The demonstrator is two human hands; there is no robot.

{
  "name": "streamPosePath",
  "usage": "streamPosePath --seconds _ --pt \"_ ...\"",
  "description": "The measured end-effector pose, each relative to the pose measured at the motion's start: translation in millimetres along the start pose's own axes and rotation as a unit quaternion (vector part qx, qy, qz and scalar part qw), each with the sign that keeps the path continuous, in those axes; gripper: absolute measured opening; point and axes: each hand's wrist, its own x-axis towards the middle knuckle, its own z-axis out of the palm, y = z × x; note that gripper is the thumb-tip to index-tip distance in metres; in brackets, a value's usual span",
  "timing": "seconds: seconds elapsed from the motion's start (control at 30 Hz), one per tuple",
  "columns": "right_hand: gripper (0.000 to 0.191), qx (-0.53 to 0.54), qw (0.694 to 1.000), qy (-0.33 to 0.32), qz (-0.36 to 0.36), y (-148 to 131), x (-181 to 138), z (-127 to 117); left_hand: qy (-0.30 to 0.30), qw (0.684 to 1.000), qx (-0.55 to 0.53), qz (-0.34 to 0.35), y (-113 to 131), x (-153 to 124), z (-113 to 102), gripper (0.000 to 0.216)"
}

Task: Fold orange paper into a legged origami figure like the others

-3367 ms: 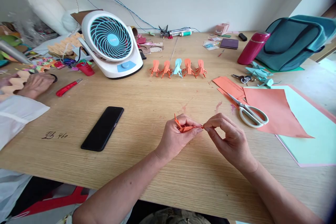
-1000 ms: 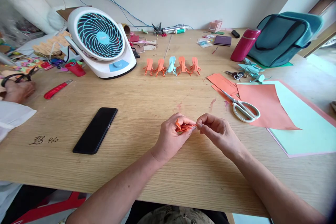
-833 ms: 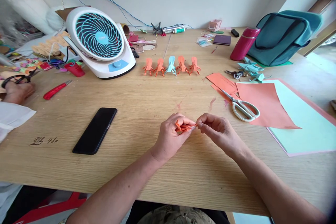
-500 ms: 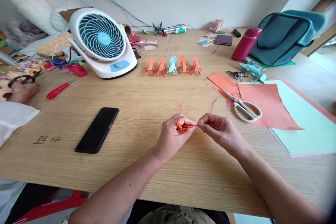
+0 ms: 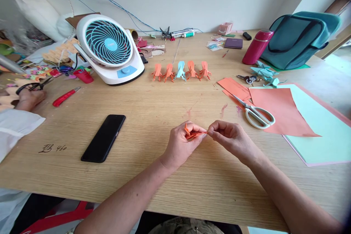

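Between my hands, above the table [image 5: 153, 124], is a small folded orange paper figure [image 5: 195, 134]. My left hand [image 5: 182, 142] is closed around its body, with one folded point showing near the forefinger. My right hand [image 5: 229, 137] pinches the thin tip at the figure's right end between thumb and forefinger. Most of the folds are hidden by the fingers. Beyond my hands stands a row of folded paper figures: several orange ones [image 5: 191, 69] and a light blue one [image 5: 180, 70].
White-handled scissors [image 5: 259, 116] lie on orange paper [image 5: 287, 111] to the right. A black phone [image 5: 104, 138] and a red cutter [image 5: 65, 97] lie left. A white fan [image 5: 111, 49] stands behind them. Another person's hand [image 5: 30, 98] holds black scissors [image 5: 34, 85] at far left.
The whole view has shifted slightly, so the table things sit a little lower and further right. My hands keep nearly the same grip on the orange figure.
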Motion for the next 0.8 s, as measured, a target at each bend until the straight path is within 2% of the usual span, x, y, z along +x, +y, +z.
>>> streamPosePath --seconds 0.37,0.57,0.8 --pt "0.022 -0.061 0.998 0.01 0.003 -3.0 -0.5 0.6 -0.005 1.0 0.012 0.015 3.4 0.0 -0.6 0.002" --pt "0.012 -0.121 0.991 0.043 -0.045 -6.0 -3.3 3.1 -0.011 0.999 0.024 0.025 3.2 0.3 -0.9 0.003" --pt "0.012 -0.166 0.982 0.053 -0.073 -8.9 -4.4 3.1 -0.011 0.998 0.047 0.048 4.0 1.2 -2.1 0.003"
